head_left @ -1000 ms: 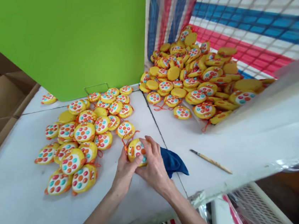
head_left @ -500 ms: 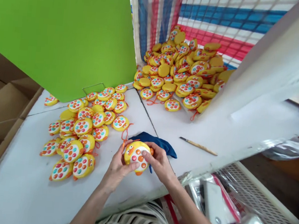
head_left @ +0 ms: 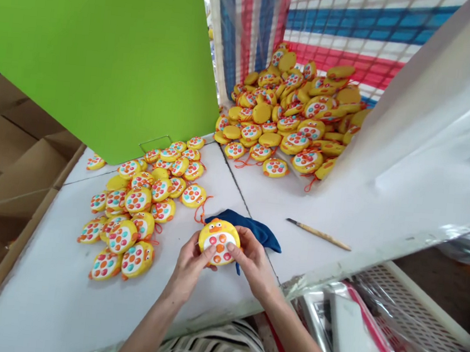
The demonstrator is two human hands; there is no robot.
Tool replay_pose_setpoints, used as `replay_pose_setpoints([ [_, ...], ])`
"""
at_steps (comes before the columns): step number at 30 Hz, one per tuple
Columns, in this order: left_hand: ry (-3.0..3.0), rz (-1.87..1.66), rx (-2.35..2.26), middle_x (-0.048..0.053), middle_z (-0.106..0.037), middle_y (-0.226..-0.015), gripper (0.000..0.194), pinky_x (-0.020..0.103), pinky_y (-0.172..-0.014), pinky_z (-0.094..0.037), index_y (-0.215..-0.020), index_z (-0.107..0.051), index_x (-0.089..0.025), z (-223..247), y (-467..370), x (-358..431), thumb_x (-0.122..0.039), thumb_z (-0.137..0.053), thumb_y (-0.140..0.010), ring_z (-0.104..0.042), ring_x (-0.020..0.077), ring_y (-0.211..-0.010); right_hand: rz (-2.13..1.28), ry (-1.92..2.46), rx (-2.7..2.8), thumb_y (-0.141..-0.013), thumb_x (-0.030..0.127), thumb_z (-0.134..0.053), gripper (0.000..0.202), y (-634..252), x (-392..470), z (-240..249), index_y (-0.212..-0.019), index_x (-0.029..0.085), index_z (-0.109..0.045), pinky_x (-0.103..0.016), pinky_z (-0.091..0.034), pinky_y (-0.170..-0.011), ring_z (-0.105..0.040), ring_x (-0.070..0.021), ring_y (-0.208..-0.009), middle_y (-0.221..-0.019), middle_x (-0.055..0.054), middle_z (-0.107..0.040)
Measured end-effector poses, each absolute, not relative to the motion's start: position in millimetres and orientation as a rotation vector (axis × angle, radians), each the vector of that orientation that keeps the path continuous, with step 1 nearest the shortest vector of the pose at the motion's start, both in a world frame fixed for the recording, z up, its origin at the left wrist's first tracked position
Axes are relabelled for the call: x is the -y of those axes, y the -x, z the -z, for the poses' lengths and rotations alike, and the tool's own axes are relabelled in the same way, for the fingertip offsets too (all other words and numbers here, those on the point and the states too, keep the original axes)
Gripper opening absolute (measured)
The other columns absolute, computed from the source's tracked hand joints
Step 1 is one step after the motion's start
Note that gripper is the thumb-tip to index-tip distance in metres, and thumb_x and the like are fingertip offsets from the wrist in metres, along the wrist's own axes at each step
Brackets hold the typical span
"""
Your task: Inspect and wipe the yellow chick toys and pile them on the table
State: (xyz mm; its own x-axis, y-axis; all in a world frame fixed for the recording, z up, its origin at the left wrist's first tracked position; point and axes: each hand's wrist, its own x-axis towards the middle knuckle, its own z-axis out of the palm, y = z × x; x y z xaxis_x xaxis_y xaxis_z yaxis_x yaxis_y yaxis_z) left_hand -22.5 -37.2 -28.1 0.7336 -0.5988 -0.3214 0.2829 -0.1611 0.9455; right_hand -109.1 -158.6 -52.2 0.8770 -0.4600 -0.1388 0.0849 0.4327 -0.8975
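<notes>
Between my two hands is a yellow duck-shaped toy (head_left: 220,235) with a white belly covered in coloured dots, its face turned up toward me. My left hand (head_left: 192,258) grips its left edge, thumb on the belly. On the other edge my right hand (head_left: 251,259) is closed, its thumb also pressed on the belly. The fingers behind the toy are hidden. Just beyond it a dark blue cloth (head_left: 250,226) lies on the white table (head_left: 178,315). A thin brush-like tool with a wooden handle (head_left: 321,234) rests to the right.
Several similar duck toys (head_left: 138,199) lie loosely piled on the left. A larger heap (head_left: 292,115) fills the corner by the striped sheet (head_left: 355,26). A green panel (head_left: 105,56) stands at the back left, cardboard boxes (head_left: 22,159) beside the table. Plastic-wrapped items (head_left: 349,328) sit lower right.
The duck toy has been turned in my hands, from face tilted left to face upright. Both hands keep hold of it. The whole view has shifted slightly.
</notes>
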Motion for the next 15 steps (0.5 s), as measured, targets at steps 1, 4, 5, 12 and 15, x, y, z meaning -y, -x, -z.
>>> replay_pose_setpoints([
  [1,-1.595,0.772,0.296,0.009,-0.064,-0.098,0.045,0.024,-0.054,-0.051,-0.113,-0.053,-0.017,27,22,38,-0.04,-0.066,-0.076,-0.062,0.0197,-0.077,0.327,1.094,-0.394,-0.076,0.05,-0.062,0.044,110,160,52,-0.106,0.02,-0.05,-0.024,-0.049,-0.064,-0.058,-0.0155,-0.081,-0.101,-0.006,-0.06],
  [4,-1.694,0.758,0.364,0.01,-0.063,-0.102,0.048,0.025,-0.055,-0.052,-0.118,-0.051,-0.017,25,22,39,-0.041,-0.063,-0.078,-0.063,0.0208,-0.08,0.278,1.124,-0.386,-0.081,0.051,-0.055,0.045,108,164,54,-0.112,0.019,-0.05,-0.023,-0.048,-0.064,-0.058,-0.0161,-0.085,-0.105,-0.007,-0.06],
  [5,-1.701,0.771,0.369,0.01,-0.063,-0.104,0.049,0.025,-0.056,-0.053,-0.119,-0.05,-0.018,25,23,40,-0.042,-0.061,-0.079,-0.063,0.0215,-0.082,0.278,1.137,-0.38,-0.081,0.05,-0.055,0.044,106,165,55,-0.111,0.018,-0.051,-0.024,-0.048,-0.067,-0.058,-0.0163,-0.086,-0.103,-0.007,-0.06],
  [12,-1.582,0.766,0.329,0.007,-0.058,-0.117,0.069,0.025,-0.08,-0.052,-0.127,-0.037,-0.022,27,30,47,-0.031,-0.073,-0.07,-0.06,0.019,-0.099,0.332,1.168,-0.459,-0.08,0.048,-0.058,0.039,88,159,63,-0.102,0.016,-0.053,-0.024,-0.048,-0.066,-0.056,-0.0145,-0.077,-0.089,-0.004,-0.059],
  [15,-1.608,0.748,0.311,0.006,-0.059,-0.115,0.064,0.024,-0.08,-0.051,-0.125,-0.039,-0.021,27,26,48,-0.027,-0.073,-0.07,-0.06,0.0171,-0.096,0.304,1.179,-0.464,-0.083,0.047,-0.055,0.037,87,158,65,-0.106,0.019,-0.054,-0.025,-0.048,-0.07,-0.057,-0.0158,-0.082,-0.092,-0.004,-0.061],
])
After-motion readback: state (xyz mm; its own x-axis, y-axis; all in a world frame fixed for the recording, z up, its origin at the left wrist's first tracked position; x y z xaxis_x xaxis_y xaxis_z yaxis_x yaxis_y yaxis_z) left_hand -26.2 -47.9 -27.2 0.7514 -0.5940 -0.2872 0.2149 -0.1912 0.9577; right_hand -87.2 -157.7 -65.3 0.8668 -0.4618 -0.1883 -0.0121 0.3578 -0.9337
